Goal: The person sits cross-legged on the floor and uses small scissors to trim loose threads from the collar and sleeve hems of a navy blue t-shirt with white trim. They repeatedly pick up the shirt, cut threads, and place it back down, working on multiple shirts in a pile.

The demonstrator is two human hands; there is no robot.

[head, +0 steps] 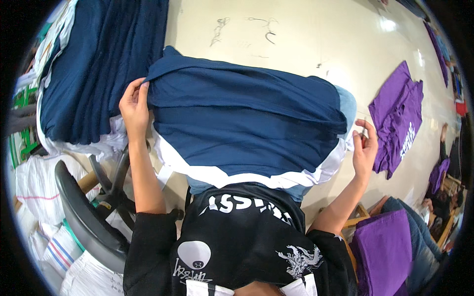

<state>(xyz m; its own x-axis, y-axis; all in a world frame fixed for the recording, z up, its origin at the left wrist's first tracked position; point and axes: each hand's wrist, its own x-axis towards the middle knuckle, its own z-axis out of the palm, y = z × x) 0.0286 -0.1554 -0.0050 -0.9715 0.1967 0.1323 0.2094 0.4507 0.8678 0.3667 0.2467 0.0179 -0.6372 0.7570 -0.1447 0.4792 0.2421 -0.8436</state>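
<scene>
A dark blue garment of soft fabric [237, 111], with white fabric [207, 174] along its near edge, is spread over my lap. At its upper left corner, my left hand [136, 105] pinches the blue cloth between thumb and fingers. My right hand [363, 146] is raised just beyond the right edge, beside a pale blue cloth. Its fingers are curled around a small, thin tool, partly hidden, whose kind I cannot tell. Thumb and forefinger are a little apart.
Dark blue fabric [92, 74] hangs in folds at the upper left, above a black office chair [89, 218] and white woven sacks [48, 181]. A purple printed garment [398, 118] lies on the pale floor at right. Folded purple cloth [385, 248] and other people are at the lower right.
</scene>
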